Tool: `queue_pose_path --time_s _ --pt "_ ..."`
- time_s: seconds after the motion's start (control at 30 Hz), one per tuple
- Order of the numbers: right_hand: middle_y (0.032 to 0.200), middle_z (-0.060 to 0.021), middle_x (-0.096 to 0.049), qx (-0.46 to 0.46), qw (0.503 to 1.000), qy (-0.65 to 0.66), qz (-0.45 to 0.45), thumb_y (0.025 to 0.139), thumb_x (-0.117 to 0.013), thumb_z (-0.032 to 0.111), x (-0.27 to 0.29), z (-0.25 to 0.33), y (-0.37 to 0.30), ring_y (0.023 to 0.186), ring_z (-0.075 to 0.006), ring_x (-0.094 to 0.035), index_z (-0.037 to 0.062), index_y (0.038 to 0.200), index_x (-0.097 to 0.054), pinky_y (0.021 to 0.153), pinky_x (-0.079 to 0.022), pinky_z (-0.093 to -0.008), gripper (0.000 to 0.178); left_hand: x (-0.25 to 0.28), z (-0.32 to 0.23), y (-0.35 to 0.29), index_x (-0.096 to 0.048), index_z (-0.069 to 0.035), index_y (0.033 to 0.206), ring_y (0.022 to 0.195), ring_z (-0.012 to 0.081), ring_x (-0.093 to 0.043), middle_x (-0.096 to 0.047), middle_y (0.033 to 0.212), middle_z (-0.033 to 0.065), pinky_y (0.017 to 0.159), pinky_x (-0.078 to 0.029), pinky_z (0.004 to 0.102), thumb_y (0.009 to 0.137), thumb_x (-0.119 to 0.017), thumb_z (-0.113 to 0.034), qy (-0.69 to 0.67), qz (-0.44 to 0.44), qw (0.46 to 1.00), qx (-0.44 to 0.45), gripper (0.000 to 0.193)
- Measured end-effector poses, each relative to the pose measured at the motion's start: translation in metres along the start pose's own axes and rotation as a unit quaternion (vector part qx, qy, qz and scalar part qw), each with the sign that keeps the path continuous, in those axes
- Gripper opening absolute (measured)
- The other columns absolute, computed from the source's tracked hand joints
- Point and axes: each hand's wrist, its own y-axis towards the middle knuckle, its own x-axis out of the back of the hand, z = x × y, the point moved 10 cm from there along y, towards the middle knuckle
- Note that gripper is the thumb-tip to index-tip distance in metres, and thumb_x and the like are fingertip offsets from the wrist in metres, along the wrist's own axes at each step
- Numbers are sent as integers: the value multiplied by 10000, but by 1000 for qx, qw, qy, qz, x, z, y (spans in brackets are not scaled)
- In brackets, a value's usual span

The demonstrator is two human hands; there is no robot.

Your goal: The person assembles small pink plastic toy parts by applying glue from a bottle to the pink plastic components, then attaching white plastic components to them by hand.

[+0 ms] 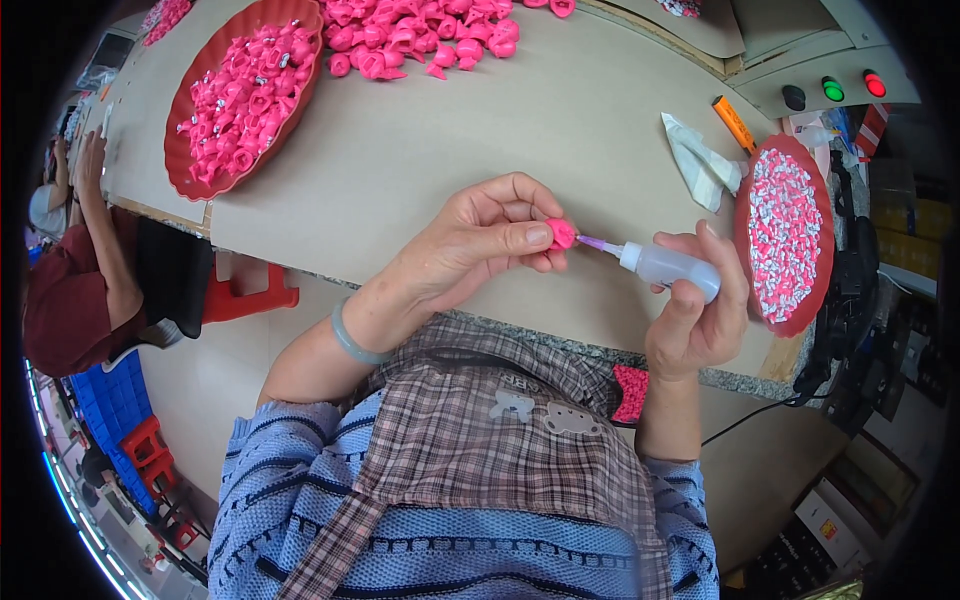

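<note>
My left hand (475,240) pinches a small hollow pink plastic piece (562,234) between thumb and fingers, over the near part of the table. Wrapped in my right hand (700,325) is a translucent squeeze bottle (672,268), tilted on its side. Its thin purple nozzle (598,244) points left, with the tip at or just beside the pink piece; whether it touches I cannot tell.
A red scalloped tray (180,165) of pink pieces stands far left, beside a loose pink heap (420,35). On the right lie another red tray (826,240) with small pink-and-white parts, a crumpled white tissue (697,165) and an orange marker (735,124). Another person (85,290) sits left.
</note>
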Motion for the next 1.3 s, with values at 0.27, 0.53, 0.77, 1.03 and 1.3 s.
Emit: queue_pose_path --time_s 0.27,0.53,0.77,1.03,1.3 --pt "852 -182 -647 15 999 -30 12 972 -489 341 -2 5 1 611 -157 -580 -41 1211 -497 497 -444 -237 450 0 -8 -1 -551 -27 1043 930 171 -626 -612 1079 160 818 -523 289 868 -638 -68 53 -20 998 -34 200" --pt "850 -178 -645 -3 1000 -14 5 973 -490 338 -3 2 -2 623 -156 -579 -42 1208 -497 499 -446 -238 447 -3 -13 -3 -561 -20 1040 982 157 -618 -619 1084 123 874 -520 287 836 -649 13 71 -28 995 -58 224" --pt "843 -181 -646 4 1000 -15 14 970 -497 335 -5 4 -1 625 -158 -591 -45 1205 -500 492 -445 -235 447 -2 -13 -1 -559 -36 1007 971 133 -601 -608 1089 113 858 -503 268 826 -670 -14 87 -33 994 -58 214" --pt "857 -179 -642 -1 1000 -15 10 961 -516 329 -3 0 6 641 -166 -597 -44 1191 -512 499 -445 -234 438 -4 -17 4 -559 -20 1031 969 143 -610 -618 1072 99 864 -509 281 837 -653 6 88 -23 994 -65 217" --pt "1064 -108 -543 -264 912 303 -77 857 -623 10 -14 -62 28 822 -183 -629 -25 1156 -502 651 -519 -266 325 5 -5 -1 -544 -51 1034 948 181 -616 -596 1101 143 848 -505 313 862 -624 -28 3 -23 999 -35 191"
